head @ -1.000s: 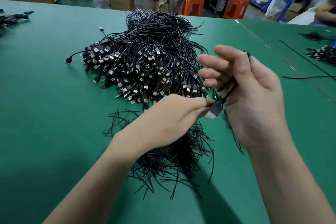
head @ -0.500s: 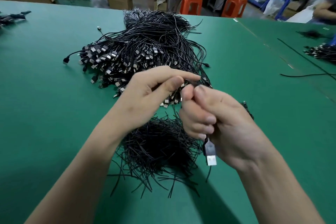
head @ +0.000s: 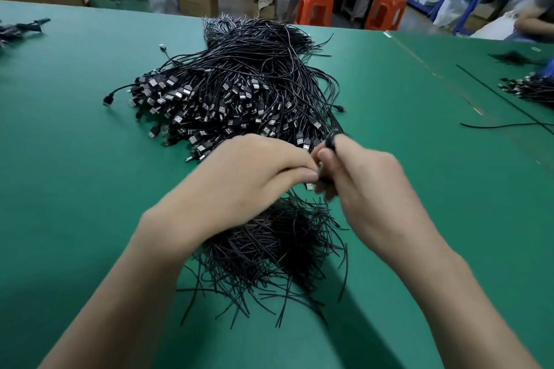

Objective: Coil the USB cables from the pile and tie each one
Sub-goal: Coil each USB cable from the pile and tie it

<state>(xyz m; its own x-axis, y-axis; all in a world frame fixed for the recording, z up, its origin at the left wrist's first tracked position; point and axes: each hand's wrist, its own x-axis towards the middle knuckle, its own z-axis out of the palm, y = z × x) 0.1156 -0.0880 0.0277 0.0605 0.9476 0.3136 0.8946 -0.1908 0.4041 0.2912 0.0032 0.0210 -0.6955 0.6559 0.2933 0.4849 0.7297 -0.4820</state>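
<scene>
The work is at its beginning, I think: the pile (head: 239,90) of black USB cables lies big and loose in the middle of the green table (head: 75,159), and near the hands I see no finished bundle. The dark things at the far left edge are too small to tell. One cable (head: 331,139) is in work now, held in the air over the heap of short ties (head: 278,243), just in front of the pile. The right hand (head: 368,186) has its fingers curled around this cable, and a small loop stands up above the forefinger. The left hand (head: 248,177) is pressed against it and pinches the cable with thumb and fingertips. Whether a tie is already between the fingers is hidden and also blurred. The coiling looks almost done and the tying is left, then all the rest of the pile. Half a second ago the left hand was higher and drew a strand out with long fingers, and the plug (head: 309,186) hung free under the right hand – now the hands have closed together and only the metal tip of the plug looks out between them – and one second ago the right hand was still spread open
</scene>
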